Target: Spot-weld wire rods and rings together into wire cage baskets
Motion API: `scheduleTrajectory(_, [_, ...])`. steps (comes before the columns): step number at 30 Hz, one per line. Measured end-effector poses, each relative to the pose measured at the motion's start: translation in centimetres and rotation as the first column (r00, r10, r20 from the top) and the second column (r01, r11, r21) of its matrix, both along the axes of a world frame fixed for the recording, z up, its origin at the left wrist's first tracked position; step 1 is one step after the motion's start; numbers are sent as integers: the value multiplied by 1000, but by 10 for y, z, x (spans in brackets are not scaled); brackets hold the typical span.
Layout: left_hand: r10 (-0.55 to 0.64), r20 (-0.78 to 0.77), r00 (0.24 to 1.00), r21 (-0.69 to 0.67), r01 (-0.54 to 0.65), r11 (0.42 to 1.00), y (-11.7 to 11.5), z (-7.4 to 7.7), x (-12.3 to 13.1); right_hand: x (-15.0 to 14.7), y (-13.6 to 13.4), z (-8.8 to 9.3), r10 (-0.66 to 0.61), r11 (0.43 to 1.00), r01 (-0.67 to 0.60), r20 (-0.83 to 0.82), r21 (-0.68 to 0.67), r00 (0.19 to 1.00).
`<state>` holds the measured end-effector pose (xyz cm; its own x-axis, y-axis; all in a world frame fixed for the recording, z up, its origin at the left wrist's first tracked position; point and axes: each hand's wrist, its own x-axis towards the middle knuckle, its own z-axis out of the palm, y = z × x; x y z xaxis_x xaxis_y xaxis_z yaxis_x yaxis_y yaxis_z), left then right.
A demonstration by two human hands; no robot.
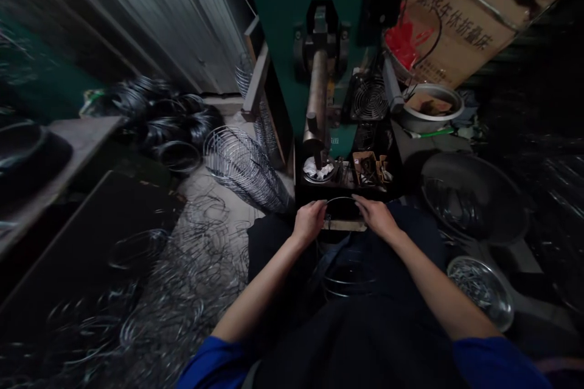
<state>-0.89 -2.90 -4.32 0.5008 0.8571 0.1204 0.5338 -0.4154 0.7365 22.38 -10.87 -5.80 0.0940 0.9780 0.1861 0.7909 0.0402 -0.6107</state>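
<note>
A thin metal wire ring (341,199) is held between both hands, just in front of a dark machine bench (347,185). My left hand (310,220) is closed on the ring's left side. My right hand (375,215) pinches its right side. Behind the ring stands a green machine (296,24) with a long steel shaft (317,88) pointing toward me. More wire rings (347,276) lie stacked in my lap between my arms.
A coiled bundle of wire rings (246,167) lies on the floor at left, with loose rings (182,279) scattered around it and dark coils (168,118) behind. At right are a dark pan (474,200), a steel bowl (483,292), a pot (431,109) and a cardboard box (460,18).
</note>
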Motion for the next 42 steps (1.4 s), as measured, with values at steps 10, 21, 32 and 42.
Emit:
scheduleTrajectory(10, [84,-159,984,180,-55,982,38,58,-17,-13,59,56,83,996,-81,-42,33,996])
scheduleTrajectory(21, [156,-290,944,267,-77,961,46,93,-23,-27,75,102,122,992,-120,70,-24,990])
scheduleTrajectory(32, [193,-354,915,262,-101,960,50,96,-20,-24,86,104,131,991,-132,80,5,988])
scheduleTrajectory(42, [168,-404,899,287,-51,957,48,98,-17,-21,88,99,142,989,-143,52,28,989])
